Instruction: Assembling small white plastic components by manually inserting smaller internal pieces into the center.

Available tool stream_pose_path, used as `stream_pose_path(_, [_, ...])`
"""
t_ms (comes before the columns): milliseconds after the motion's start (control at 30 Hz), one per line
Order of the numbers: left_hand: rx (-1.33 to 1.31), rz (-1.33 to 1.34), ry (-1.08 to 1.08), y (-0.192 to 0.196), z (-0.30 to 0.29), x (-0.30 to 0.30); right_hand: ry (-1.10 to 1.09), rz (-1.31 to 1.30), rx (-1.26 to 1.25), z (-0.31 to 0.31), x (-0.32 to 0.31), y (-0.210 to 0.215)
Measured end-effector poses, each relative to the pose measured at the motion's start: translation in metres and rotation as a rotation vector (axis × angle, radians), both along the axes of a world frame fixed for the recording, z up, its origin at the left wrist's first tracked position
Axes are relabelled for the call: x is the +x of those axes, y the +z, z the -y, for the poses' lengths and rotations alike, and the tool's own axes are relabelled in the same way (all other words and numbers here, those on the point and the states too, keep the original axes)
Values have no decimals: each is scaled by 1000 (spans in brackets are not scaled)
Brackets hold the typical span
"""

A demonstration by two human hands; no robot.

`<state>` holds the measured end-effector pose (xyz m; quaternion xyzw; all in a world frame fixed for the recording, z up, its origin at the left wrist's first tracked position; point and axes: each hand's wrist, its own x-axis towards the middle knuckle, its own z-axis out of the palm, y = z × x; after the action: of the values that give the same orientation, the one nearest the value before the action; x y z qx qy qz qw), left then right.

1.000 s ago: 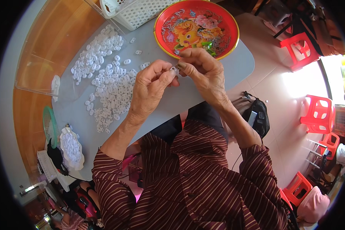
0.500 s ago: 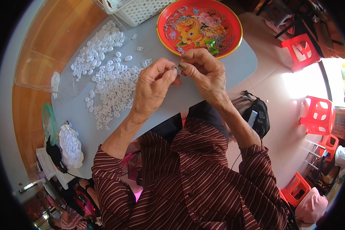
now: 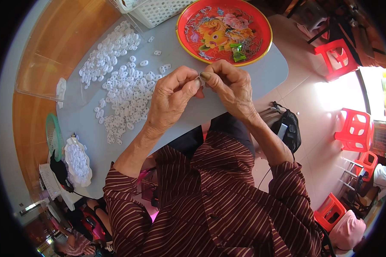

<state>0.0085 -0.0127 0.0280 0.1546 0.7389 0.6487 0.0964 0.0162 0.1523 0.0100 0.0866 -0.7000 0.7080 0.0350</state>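
— What are the hands doing?
— The left hand (image 3: 172, 99) and right hand (image 3: 228, 85) meet above the grey table (image 3: 210, 109). Their fingertips pinch shut on something tiny; I cannot tell what.
— What's close by?
— A heap of white rings (image 3: 120, 81) lies left. A red tray (image 3: 224, 29) sits behind.

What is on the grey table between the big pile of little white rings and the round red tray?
In the head view, a few stray white rings lie on the grey table between the pile of little white plastic rings and the round red tray.
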Motion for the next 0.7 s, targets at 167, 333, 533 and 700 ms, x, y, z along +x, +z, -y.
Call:
stream_pose_path(167, [-78,-188,59,-10,-13,1,-52,15,-12,0,-1,-3])
stream_pose_path(333, [17,-107,102,-12,-12,3,-81,79,-37,0,-1,-4])
stream_pose_path(533, [47,-47,78,-14,-9,4,-33,21,-145,0,-2,-8])
stream_pose_path(700, [43,5,58,-17,-13,3,-71,35,-99,2,-2,-6])
